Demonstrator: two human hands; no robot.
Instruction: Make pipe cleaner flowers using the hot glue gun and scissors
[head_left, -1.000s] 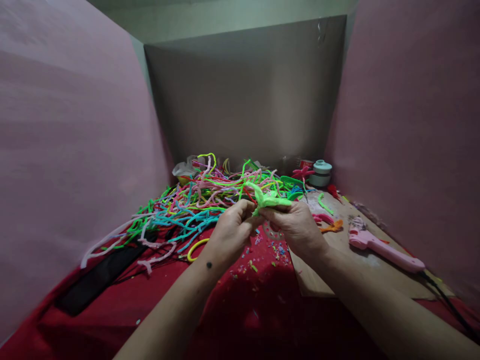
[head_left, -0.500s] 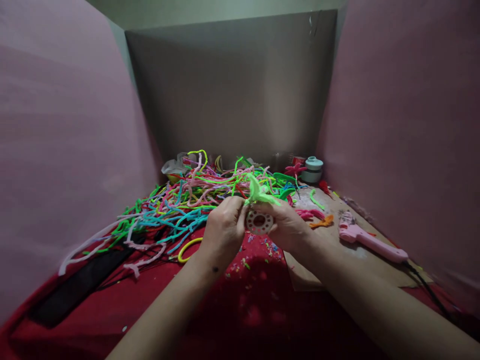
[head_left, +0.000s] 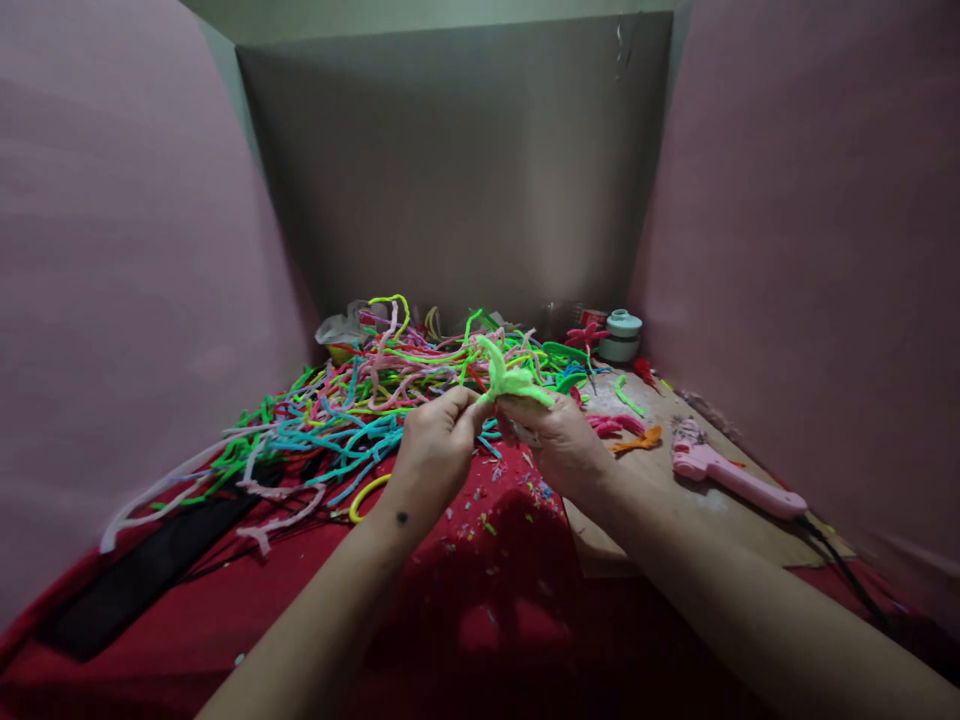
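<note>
Between my two hands is a light-green fuzzy pipe-cleaner piece [head_left: 510, 383] with several petal-like blades, one pointing up and others leaning right. The thumb and fingers of my left hand [head_left: 435, 440] are closed on its left end. My right hand [head_left: 566, 440] is closed under its right blades. A pale holed disc, like a bobbin [head_left: 525, 435], shows only as a sliver beneath the right fingers; the rest of it is hidden. Behind my hands lies a tangled heap of coloured pipe cleaners [head_left: 390, 375].
A pink glue gun [head_left: 739, 482] with a black cord lies on a cardboard sheet [head_left: 660, 520] at right, near orange [head_left: 639, 441] and pink pipe-cleaner pieces [head_left: 611, 425]. A pale-blue jar [head_left: 621, 337] stands behind. Left are a yellow ring [head_left: 365, 497] and a dark flat object [head_left: 150, 575]. Scraps dot the red cloth [head_left: 300, 620].
The bobbin-like disc, facing me between my hands before, has turned and is now mostly covered by the right fingers. My left hand has moved slightly left, and the green piece shows more fully.
</note>
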